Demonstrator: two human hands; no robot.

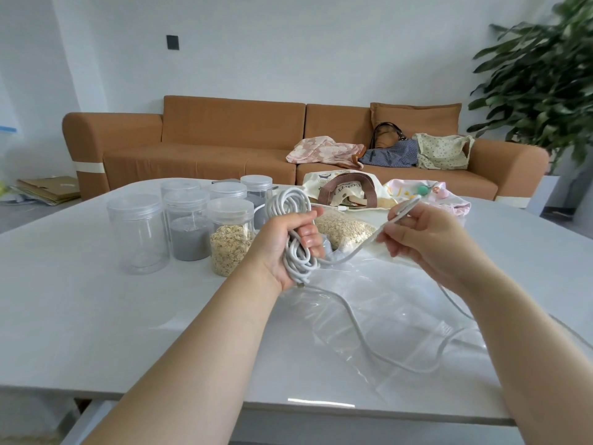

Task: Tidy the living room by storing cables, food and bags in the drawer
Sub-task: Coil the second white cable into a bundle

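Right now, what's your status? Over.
Left hand grips coiled white cable. Right hand pinches its loose strand. Slack trails over clear plastic bag.

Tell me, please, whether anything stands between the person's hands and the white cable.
Nothing visible does. The left hand grips the coiled white cable, and the right hand pinches its loose run, which trails over a clear plastic bag. No drawer is in view.
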